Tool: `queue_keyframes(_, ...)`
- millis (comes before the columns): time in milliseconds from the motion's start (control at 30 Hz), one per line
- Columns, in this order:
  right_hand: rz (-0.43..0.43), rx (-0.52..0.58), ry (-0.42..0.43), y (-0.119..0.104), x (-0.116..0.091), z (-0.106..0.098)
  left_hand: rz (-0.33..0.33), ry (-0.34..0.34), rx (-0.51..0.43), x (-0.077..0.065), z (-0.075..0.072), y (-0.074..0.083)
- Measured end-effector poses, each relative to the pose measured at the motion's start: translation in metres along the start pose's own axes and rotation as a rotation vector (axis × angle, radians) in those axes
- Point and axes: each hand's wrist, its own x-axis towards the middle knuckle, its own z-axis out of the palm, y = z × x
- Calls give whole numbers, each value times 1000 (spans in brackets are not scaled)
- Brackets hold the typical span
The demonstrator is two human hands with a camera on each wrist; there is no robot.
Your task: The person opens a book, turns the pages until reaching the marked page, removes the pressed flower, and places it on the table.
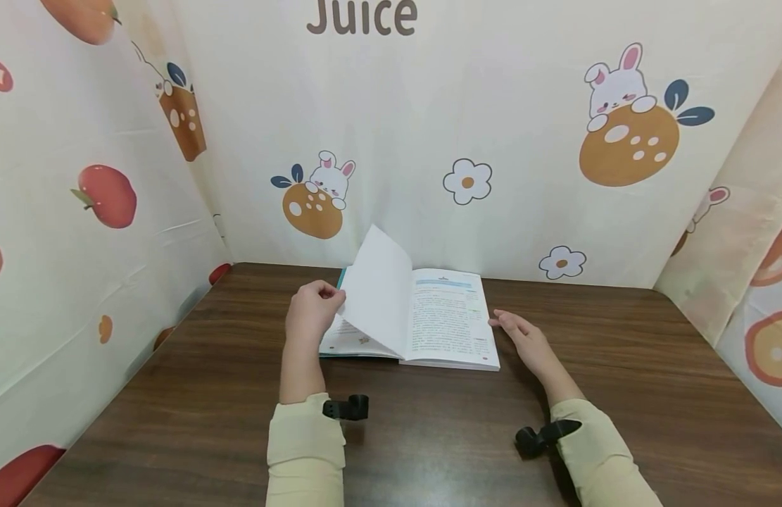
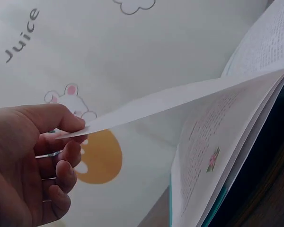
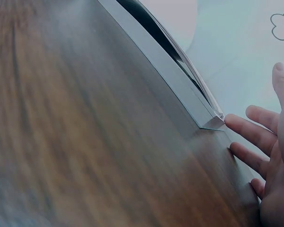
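While a white-paged paper book with a teal cover edge lay spread at twelve o'clock on the dark brown wood-grained surface, the person's bare left hand was at its nine o'clock side, pinching the outer edge of one raised white paper leaf between thumb and forefinger, the other fingers loosely curled. That leaf tilted up from the spine, its top corner toward eleven o'clock. Beneath it showed part of a printed left-hand page, where the left wrist view caught a small pink flower picture. The right-hand page carried a pale blue band above lines of small print. At the book's three o'clock side, the bare right hand held nothing, its fingers apart and relaxed, the tips at the book's edge; I couldn't tell whether they touched it. Cream sleeves came in from seven and four o'clock, and behind hung a printed cream cloth.
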Motion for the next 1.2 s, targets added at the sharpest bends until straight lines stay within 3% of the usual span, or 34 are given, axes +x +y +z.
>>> queue_keyframes(133, 23, 12, -17, 1, -1, 0, -37, -36, 7, 2, -5, -7)
queue_keyframes(400, -10, 21, -29, 2, -2, 1, -93, -91, 46, 7, -9, -24)
queue_keyframes(833, -35, 22, -28, 2, -2, 1, -175, -192, 120, 15, -1, -62)
queue_keyframes(1200, -36, 27, -32, 2, -1, 0, -182, -222, 203, 15, 7, -70)
